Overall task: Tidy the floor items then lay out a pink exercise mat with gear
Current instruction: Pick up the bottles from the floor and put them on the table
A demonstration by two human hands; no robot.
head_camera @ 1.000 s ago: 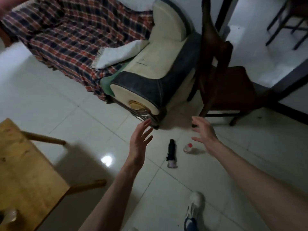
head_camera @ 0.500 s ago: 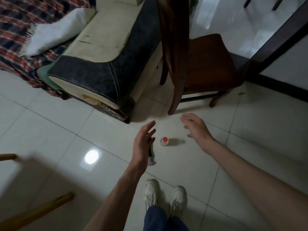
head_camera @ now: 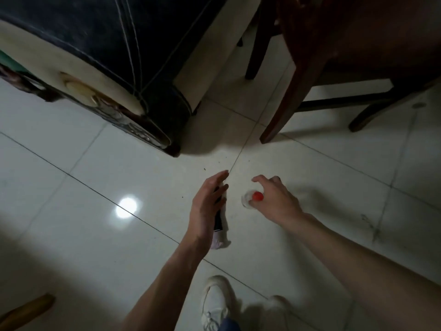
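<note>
both hands lowered: left hand point(head_camera: 207, 206) open over umbrella point(head_camera: 219, 231)

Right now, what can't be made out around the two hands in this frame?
- Folded umbrella: the left hand covers most of it in the head view; contact unclear.
- Bottle: only the red cap and a blurred clear rim show beside the right hand; grip unclear.
- Chair: cut off by the top edge.

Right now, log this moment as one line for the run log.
stage: tidying floor | left hand: open, over folded umbrella | right hand: open, at red-capped bottle | neither lifted yet
</note>
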